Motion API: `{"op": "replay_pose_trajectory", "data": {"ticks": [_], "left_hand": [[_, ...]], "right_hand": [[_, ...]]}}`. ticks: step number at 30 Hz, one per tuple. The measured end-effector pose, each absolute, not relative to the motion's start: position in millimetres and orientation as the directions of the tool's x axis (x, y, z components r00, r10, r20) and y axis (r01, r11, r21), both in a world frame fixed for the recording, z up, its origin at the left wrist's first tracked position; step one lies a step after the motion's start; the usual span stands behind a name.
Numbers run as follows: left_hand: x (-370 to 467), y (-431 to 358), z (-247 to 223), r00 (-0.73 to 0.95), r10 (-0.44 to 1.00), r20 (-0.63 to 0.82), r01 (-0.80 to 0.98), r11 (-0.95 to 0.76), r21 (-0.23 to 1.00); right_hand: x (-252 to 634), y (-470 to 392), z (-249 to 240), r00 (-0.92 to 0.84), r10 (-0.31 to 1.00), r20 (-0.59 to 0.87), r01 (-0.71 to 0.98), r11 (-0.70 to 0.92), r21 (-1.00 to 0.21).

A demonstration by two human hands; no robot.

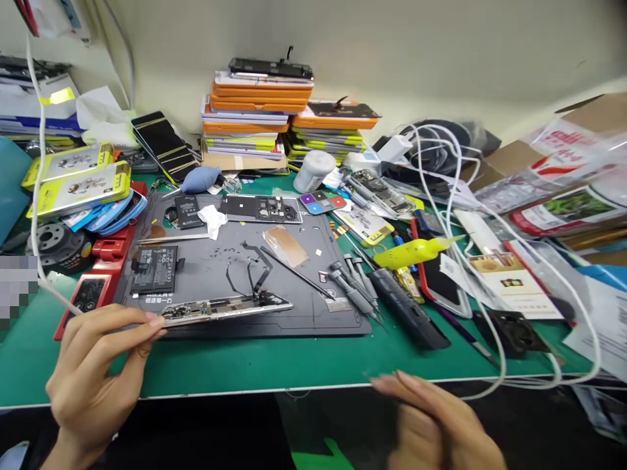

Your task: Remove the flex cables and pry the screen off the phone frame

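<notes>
My left hand (105, 365) pinches the left end of an opened phone frame (230, 311), holding it tilted just above the front of the grey work mat (313, 261). Loose dark flex cables (255, 264) stick up from the frame. Over the table's front edge, my right hand (435, 418) is partly blurred, with thumb and forefinger pressed together; whatever they may hold is too small to make out. On the mat lie a phone battery (154, 269), a smaller black battery (188, 213), a phone back plate (262, 209), a dark thin rod (296, 272) and a brownish film (285, 246).
Several screwdrivers (353, 287) lie at the mat's right edge, beside a black elongated tool (406, 307) and a yellow bottle (416, 252). White cables (453, 163) loop across the right side. Stacked boxes (259, 108) stand by the wall. A red holder (105, 274) is at left.
</notes>
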State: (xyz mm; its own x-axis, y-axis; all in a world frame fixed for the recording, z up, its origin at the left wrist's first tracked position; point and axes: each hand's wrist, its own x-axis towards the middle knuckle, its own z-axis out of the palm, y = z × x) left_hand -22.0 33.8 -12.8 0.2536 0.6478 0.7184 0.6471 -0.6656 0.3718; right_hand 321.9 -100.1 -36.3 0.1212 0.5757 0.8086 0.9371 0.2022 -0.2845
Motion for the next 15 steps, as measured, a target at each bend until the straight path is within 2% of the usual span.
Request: {"op": "replay_pose_trajectory", "data": {"ticks": [2, 5, 11, 15], "left_hand": [[-20, 34, -13, 0.242, 0.652, 0.719, 0.659, -0.654, 0.372], [-19, 33, -13, 0.238, 0.654, 0.718, 0.685, -0.637, 0.353], [-15, 30, -9, 0.264, 0.645, 0.717, 0.736, -0.615, 0.282], [-10, 30, -5, 0.287, 0.646, 0.707, 0.774, -0.591, 0.226]], "right_hand": [[300, -84, -34, 0.047, 0.675, 0.736, 0.928, 0.243, -0.282], [274, -51, -26, -0.044, 0.634, 0.772, 0.92, 0.326, -0.216], [281, -10, -10, -0.146, 0.647, 0.748, 0.869, 0.446, -0.216], [286, -7, -11, -0.175, 0.6, 0.78, 0.855, 0.486, -0.182]]}}
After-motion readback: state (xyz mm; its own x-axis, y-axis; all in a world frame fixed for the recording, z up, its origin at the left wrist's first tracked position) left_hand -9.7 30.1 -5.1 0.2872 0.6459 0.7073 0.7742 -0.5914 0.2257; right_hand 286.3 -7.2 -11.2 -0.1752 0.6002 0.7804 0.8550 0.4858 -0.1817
